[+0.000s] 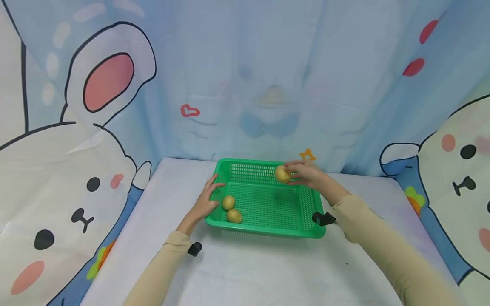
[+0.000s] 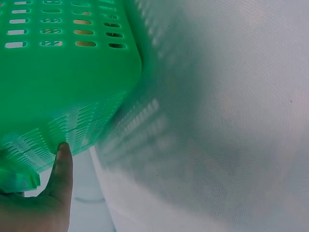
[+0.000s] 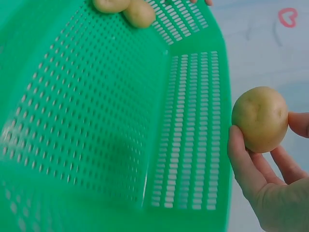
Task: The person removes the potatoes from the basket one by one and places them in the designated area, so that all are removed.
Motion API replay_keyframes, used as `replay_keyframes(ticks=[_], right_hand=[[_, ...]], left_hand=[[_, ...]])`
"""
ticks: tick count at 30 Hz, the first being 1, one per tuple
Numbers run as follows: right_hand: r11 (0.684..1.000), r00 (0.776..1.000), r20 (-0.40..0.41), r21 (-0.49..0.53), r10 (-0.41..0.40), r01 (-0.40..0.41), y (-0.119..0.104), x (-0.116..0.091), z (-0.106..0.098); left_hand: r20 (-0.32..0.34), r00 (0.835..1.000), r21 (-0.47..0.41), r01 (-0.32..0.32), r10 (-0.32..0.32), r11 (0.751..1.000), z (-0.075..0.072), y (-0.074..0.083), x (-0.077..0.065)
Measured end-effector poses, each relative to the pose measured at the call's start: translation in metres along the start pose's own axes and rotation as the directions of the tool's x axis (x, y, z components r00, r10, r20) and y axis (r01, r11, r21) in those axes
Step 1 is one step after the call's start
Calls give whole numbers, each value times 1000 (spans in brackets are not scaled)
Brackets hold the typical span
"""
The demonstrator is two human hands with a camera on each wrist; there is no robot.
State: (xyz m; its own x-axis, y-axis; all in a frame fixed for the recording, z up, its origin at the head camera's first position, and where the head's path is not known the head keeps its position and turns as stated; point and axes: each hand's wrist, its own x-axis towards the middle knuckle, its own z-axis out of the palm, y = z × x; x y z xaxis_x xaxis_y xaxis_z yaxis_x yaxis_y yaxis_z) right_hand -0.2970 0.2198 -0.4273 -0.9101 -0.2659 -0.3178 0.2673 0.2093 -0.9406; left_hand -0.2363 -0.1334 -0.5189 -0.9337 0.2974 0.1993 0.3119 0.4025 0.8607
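My right hand (image 1: pixel 306 173) pinches a round yellow potato (image 1: pixel 283 174) between thumb and fingers. In the head view the potato overlaps the far rim of a green plastic basket (image 1: pixel 264 231); the right wrist view shows the held potato (image 3: pixel 260 120) beside that rim. At the basket's left side my left hand (image 1: pixel 203 204) holds the rim, fingertips reaching over the edge. One finger (image 2: pixel 62 169) extends along the slotted outer wall in the left wrist view. Two more potatoes, one upper (image 1: pixel 228 202) and one lower (image 1: pixel 234 216), lie together inside, at the left end.
The basket stands on a table with a white cloth (image 1: pixel 260 272). Behind it hangs a pale blue curtain (image 1: pixel 237 85) with cartoon prints. A small black wrist device (image 1: pixel 323 219) on the right arm overlaps the basket's right edge.
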Motion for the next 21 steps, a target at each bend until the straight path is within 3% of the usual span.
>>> replay_keyframes(ticks=[8, 15, 21], right_hand=[[999, 997, -60, 8, 45, -45, 17, -36, -44], [997, 992, -94, 22, 81, -79, 40, -74, -69], [996, 984, -150, 4, 91, -91, 56, -107, -87]], left_hand=[[-15, 1000, -7, -6, 6, 1000, 1, 3, -2], [11, 1000, -11, 4, -4, 1000, -8, 39, -12], [-9, 1000, -10, 4, -4, 1000, -1, 11, -3]])
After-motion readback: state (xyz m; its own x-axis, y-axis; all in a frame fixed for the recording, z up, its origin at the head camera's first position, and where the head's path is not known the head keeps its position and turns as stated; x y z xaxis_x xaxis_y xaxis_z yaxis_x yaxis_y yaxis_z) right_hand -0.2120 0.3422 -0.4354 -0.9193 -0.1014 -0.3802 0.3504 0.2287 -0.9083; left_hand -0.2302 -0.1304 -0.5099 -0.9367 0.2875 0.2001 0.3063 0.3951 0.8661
